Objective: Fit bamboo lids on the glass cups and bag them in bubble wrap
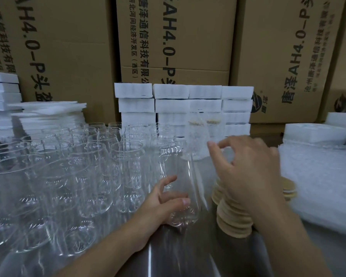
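My left hand [164, 198] grips a clear glass cup [185, 188] near its base and holds it tilted over the table. My right hand [246, 172] hovers to its right with fingers loosely curled and nothing visible between them. Below that hand lie stacks of round bamboo lids [232, 218], partly hidden by the wrist. More lids [288, 189] show at its right. Behind my right fingertips stand two lidded cups in bubble wrap [197, 136]. A pile of flat bubble-wrap bags [320, 186] lies at the right.
Several empty glass cups [84, 168] crowd the left half of the table. White foam blocks [168, 104] are stacked at the back, with more foam sheets [48, 114] at the left. Large cardboard boxes [178, 37] form a wall behind everything.
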